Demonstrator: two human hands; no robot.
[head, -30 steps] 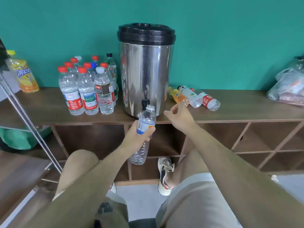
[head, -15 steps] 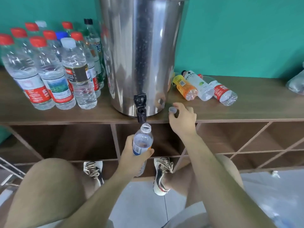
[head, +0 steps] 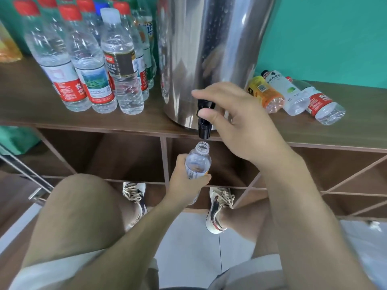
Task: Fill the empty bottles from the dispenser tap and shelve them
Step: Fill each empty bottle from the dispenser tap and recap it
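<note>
While left hand holds bottle, right hand pinches tap

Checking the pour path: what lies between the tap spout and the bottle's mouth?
Nothing: in the head view the gap between tap and bottle is bare, no water showing.

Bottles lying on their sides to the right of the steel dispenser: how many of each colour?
Orange bottle: 1
White bottle: 1
Clear bottle with a red label: 1
Total: 3
</note>
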